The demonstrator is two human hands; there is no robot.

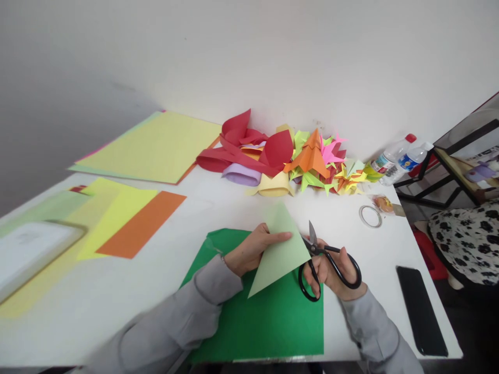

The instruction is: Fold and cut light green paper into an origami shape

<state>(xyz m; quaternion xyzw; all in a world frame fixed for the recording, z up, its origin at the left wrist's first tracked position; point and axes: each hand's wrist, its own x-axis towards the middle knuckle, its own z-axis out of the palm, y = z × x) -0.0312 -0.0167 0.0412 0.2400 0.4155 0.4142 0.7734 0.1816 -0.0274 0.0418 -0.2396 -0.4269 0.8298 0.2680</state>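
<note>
My left hand [249,252] pinches a pale green paper folded into a triangle [279,249], holding it up above a dark green sheet [273,317] that lies on the white table [218,202]. My right hand [331,267] grips black-handled scissors [325,259], fingers through the loops. The short blades point up and touch the triangle's right edge. Both arms wear grey sleeves.
A heap of folded coloured paper shapes [296,161] sits at the back. Yellow and orange sheets [128,218] lie to the left, a larger yellow stack [156,148] behind. A tape ring [370,216], two plastic bottles [397,156] and a black phone [421,310] are on the right.
</note>
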